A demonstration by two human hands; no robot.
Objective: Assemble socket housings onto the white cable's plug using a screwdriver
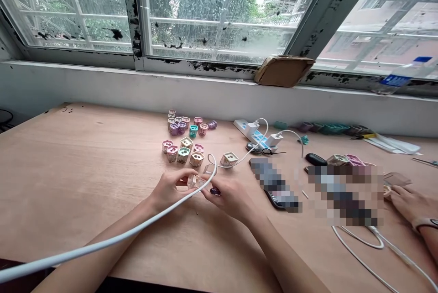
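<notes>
Both hands meet at a clear piece (193, 181), low over the near side of the surface (102, 165).
Left hand (171, 189) is pinched on the clear piece; right hand (231, 197) is closed around a small purple piece (215, 191), fingertips against or just beside the clear one, exact contact unclear. Tip grip probably steadies it and leaves its faces exposed. Upright cups (184, 154) cluster just beyond, likely grouped to keep working room; one cup (229, 159) stands apart on the right. White cable (130, 233) crosses the view over the left forearm and partly hides the grip. Right side is crowded: power strip (257, 138), phone (278, 201) partly blurred out, black case (315, 159), co-worker's hand (405, 201) at the far right.
</notes>
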